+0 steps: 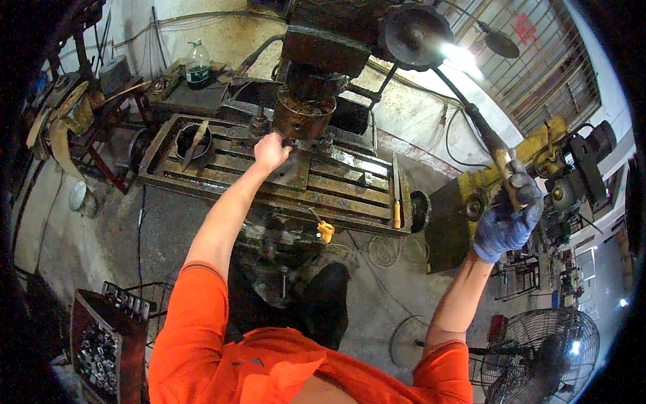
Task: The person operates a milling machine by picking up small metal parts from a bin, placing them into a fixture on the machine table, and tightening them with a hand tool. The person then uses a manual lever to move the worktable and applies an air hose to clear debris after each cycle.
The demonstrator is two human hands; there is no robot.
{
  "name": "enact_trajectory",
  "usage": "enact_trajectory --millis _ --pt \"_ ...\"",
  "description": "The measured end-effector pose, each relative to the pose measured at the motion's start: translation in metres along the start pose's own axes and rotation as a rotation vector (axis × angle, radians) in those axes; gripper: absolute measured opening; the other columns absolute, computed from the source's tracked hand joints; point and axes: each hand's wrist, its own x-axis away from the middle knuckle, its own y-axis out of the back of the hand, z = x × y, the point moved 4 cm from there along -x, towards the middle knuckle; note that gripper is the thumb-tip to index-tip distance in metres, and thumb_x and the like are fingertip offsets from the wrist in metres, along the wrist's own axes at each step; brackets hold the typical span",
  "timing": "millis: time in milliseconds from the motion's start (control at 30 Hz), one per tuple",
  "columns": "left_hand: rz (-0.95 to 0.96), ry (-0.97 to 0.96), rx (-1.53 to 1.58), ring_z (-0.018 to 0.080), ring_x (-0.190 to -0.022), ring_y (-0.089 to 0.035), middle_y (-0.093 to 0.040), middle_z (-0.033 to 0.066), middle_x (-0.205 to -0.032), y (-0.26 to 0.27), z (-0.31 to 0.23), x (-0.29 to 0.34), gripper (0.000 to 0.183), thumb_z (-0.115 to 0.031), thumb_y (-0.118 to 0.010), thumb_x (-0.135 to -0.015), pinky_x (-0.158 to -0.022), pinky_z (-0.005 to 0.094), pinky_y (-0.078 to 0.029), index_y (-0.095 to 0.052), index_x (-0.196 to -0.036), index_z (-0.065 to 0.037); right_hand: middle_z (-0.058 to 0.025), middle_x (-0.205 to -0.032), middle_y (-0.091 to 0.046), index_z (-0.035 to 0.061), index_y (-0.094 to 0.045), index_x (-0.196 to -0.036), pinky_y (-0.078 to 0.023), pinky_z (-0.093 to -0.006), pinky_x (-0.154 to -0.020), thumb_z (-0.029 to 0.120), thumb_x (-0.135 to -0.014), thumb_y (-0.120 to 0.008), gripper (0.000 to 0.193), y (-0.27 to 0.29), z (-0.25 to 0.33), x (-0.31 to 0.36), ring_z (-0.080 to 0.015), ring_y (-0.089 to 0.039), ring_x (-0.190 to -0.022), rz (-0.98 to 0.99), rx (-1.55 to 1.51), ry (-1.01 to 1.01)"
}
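Note:
My bare left hand (271,152) is closed in a fist just below the dark round spindle head (304,113) of a drilling or milling machine. What its fingers hold, if anything, is hidden. Under it lies the slotted metal table (235,176), wet and oily. Wearing a blue-grey glove, my right hand (508,221) is wrapped round the end of a long lever (499,151) that slants down from the machine's hub (417,35). Along the table's right end lies a file (397,195) with a yellow handle. A dark pot (208,149) with a flat stick or brush across it stands at the left.
A yellow-handled piece (325,232) sits at the table's front edge. Metal parts fill a crate (120,350) at lower left. A floor fan (538,357) stands at lower right, and a yellow-green machine (464,202) beyond the lever. A bottle (198,65) rests on the back bench.

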Motion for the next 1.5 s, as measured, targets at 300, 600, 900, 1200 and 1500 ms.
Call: enact_trajectory --millis 300,600,900,1200,1500 --pt "-0.095 -0.024 0.025 0.0334 -0.078 -0.061 -0.062 0.0183 -0.077 -0.002 0.002 0.000 0.032 -0.029 -0.072 -0.064 -0.066 0.0416 -0.049 -0.062 -0.073 0.000 -0.0160 -0.090 -0.060 -0.0030 -0.052 -0.081 -0.041 -0.0436 -0.087 0.027 -0.088 -0.038 0.034 -0.015 0.009 -0.015 -0.0291 -0.057 -0.087 0.091 0.074 0.132" --pt "-0.056 -0.031 0.029 0.0344 -0.079 -0.060 -0.062 0.0189 -0.080 -0.008 0.006 -0.004 0.033 -0.028 -0.071 -0.065 -0.067 0.0420 -0.049 -0.061 -0.077 0.001 -0.0155 -0.091 -0.061 -0.0043 -0.054 -0.081 -0.042 -0.0400 -0.085 0.026 -0.088 -0.040 0.034 -0.011 0.005 0.001 -0.0265 -0.057 -0.087 -0.026 0.242 0.067" --pt "-0.055 -0.243 0.110 0.0300 -0.079 -0.060 -0.062 0.0151 -0.087 0.061 0.033 0.022 0.036 -0.016 -0.059 -0.072 -0.068 0.0402 -0.048 -0.059 -0.108 -0.010 -0.0160 -0.091 -0.059 -0.0043 -0.054 -0.081 -0.044 -0.0407 -0.082 0.023 -0.092 -0.036 0.035 -0.018 0.003 0.022 -0.0283 -0.058 -0.086 -0.044 0.225 0.187" --pt "-0.334 -0.084 -0.271 0.0327 -0.077 -0.059 -0.059 0.0156 -0.091 0.188 0.126 0.094 0.050 -0.034 -0.063 -0.074 -0.065 0.0410 -0.046 -0.051 -0.117 -0.012 -0.0146 -0.083 -0.058 -0.0025 -0.053 -0.077 -0.043 -0.0439 -0.084 0.027 -0.088 -0.036 0.036 -0.016 0.006 -0.004 -0.0270 -0.057 -0.085 -0.026 0.229 0.149" --pt "-0.234 -0.231 -0.481 0.0319 -0.069 -0.060 -0.062 0.0151 -0.077 0.148 0.136 0.086 0.040 -0.022 -0.055 -0.080 -0.064 0.0422 -0.044 -0.050 -0.117 -0.008 -0.0147 -0.088 -0.060 -0.0035 -0.056 -0.081 -0.042 -0.0417 -0.083 0.024 -0.089 -0.040 0.033 -0.013 0.004 0.020 -0.0262 -0.057 -0.085 -0.081 0.403 0.116"
